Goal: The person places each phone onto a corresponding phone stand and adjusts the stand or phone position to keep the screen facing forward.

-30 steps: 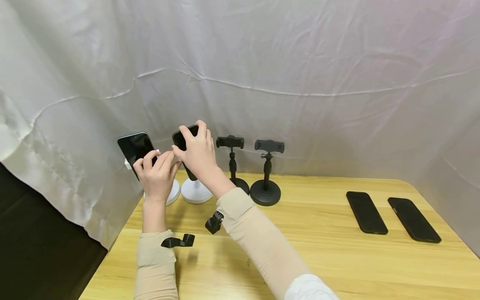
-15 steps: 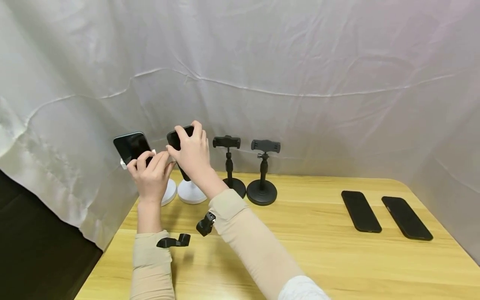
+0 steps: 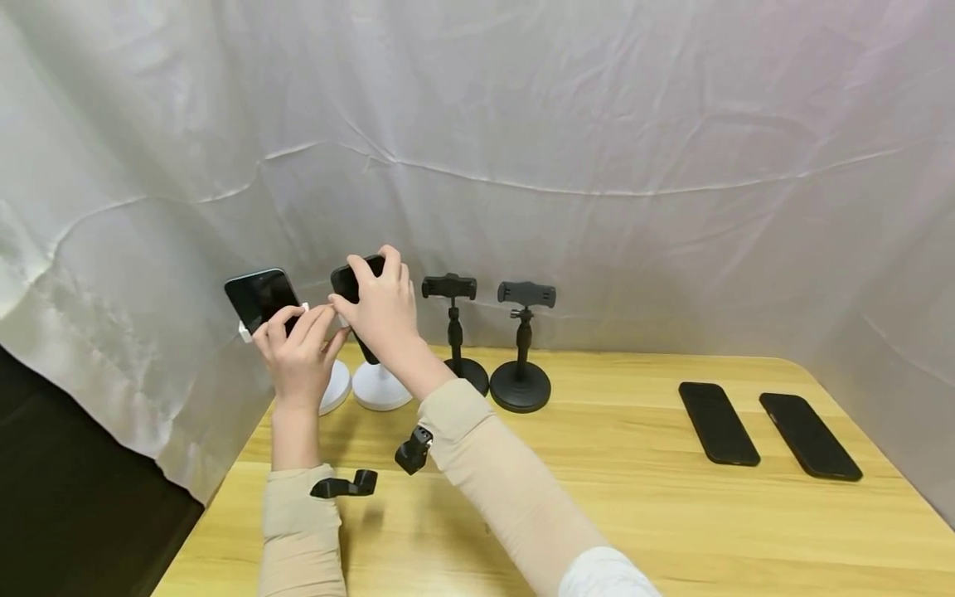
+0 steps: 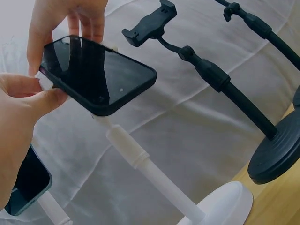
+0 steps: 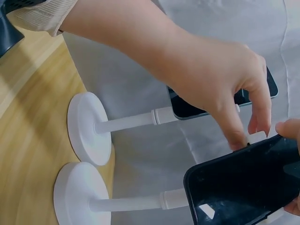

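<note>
Step in hand looked like seating the black phone (image 4: 105, 79) in the white stand's (image 4: 171, 185) clamp (image 5: 257, 137). Right hand (image 3: 384, 307) gripped the phone up top; left hand's (image 3: 298, 356) fingers pinched the clamp. Next move likely called for settling the clamp on the edge before release. Mounted phone (image 3: 259, 294) crowded the left side; two black stands (image 3: 456, 330) (image 3: 521, 386), right; bench (image 3: 597, 464) below.

Beige, creased left sleeve (image 3: 302, 522) and matching right sleeve (image 3: 511, 477), each with an angular black mount (image 3: 345, 484); wrinkled white cloth (image 3: 608, 574) at the right one's near end
</note>
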{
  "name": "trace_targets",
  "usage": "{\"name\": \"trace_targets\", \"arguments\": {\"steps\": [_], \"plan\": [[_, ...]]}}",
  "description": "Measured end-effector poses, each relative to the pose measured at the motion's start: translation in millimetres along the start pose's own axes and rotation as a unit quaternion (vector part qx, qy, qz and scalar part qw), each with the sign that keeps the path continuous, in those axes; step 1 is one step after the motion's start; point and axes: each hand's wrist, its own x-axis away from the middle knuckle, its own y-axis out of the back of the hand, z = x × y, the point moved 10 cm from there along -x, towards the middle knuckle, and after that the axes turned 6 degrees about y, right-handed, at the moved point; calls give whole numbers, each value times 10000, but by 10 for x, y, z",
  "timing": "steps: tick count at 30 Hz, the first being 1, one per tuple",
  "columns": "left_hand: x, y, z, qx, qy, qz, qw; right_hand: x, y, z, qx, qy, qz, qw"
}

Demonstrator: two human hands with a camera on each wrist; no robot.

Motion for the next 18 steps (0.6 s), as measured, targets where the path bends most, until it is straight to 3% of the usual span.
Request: {"name": "trace_targets", "arguments": {"steps": [18], "plan": [[-17, -129, 20, -13, 198, 615, 9979, -5, 0, -81, 50, 65, 97, 9999]]}}
